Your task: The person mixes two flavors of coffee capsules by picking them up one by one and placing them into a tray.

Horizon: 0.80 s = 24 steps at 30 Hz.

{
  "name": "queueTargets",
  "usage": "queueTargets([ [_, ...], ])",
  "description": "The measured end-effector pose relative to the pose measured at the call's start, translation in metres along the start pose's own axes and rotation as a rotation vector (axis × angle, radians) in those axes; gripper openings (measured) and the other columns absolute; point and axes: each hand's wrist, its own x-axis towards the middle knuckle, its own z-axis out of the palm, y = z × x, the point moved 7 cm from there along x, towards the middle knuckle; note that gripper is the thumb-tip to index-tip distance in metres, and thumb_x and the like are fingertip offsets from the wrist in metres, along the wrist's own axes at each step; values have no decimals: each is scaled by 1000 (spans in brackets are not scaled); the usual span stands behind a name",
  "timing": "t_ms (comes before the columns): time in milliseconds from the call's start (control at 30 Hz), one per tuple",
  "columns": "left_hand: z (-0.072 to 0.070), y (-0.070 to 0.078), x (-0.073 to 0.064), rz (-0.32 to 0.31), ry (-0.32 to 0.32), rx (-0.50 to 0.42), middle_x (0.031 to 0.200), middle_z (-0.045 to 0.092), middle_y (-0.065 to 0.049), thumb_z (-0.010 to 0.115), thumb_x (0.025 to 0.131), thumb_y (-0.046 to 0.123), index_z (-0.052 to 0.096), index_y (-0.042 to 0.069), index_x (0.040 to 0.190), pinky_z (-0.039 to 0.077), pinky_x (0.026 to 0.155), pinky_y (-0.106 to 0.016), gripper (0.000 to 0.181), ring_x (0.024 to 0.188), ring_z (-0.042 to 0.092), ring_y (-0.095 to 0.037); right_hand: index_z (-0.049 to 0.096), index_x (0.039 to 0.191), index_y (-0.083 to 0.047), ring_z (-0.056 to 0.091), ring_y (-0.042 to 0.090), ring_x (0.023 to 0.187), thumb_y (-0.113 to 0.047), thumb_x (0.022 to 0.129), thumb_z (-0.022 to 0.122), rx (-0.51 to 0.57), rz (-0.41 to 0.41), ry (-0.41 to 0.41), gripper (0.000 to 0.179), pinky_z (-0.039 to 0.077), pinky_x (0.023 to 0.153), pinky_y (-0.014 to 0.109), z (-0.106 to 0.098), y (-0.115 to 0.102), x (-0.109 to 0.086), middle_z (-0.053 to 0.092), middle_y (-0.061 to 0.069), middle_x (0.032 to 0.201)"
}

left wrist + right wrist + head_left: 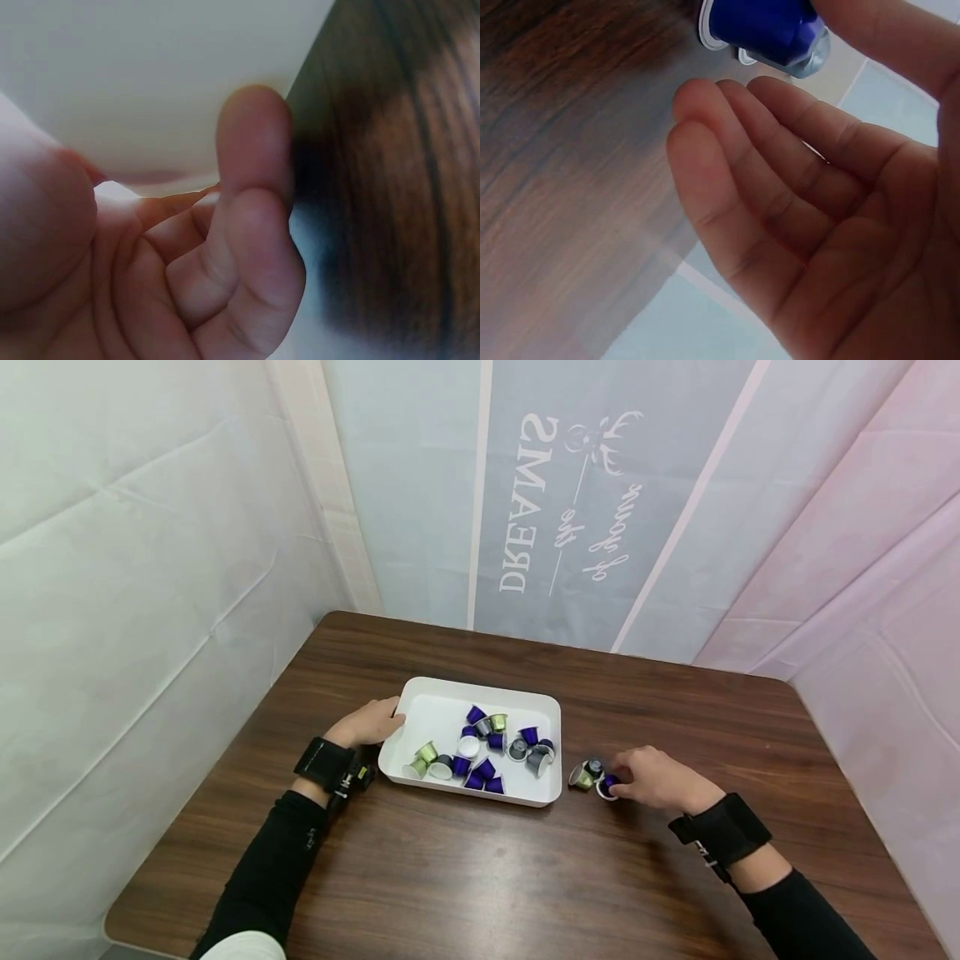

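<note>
My left hand (367,723) grips the left end of a white tray (480,690), with thumb and curled fingers about its wall in the left wrist view. Inside the tray lie purple, green and grey coffee capsules, among them a purple capsule (494,785) at the front and a green capsule (427,752) at the left. Right of the tray, my right hand (660,779) is at a purple coffee capsule (757,26) on the table. Its thumb overlaps the capsule in the right wrist view, while the loosely bent fingers stay apart from it.
Beside that capsule, a green capsule (581,778) and a dark grey capsule (594,767) lie close together, right of the tray. Everything rests on a dark wooden table (465,877). Fabric curtains (420,510) hang behind it and at both sides.
</note>
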Motion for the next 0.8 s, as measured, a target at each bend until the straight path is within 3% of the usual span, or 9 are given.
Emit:
queueTargets([
  [467,1,-1,-1,5,-13,2,88,58,-9,35,101,17,37,-4,138,43,65,-31,42,70,56,-18,61,86,-12,46,9,66,-20,84,72,-44,-32,85,14,40,59,28,13,4,7,52,-5,78],
  [800,1,-2,1,-9,-7,15,84,57,-9,35,101,17,38,-3,138,42,62,-31,42,65,54,-19,63,95,-8,53,16,77,-7,84,68,-35,-21,107,12,45,64,32,-6,4,1,58,2,90],
])
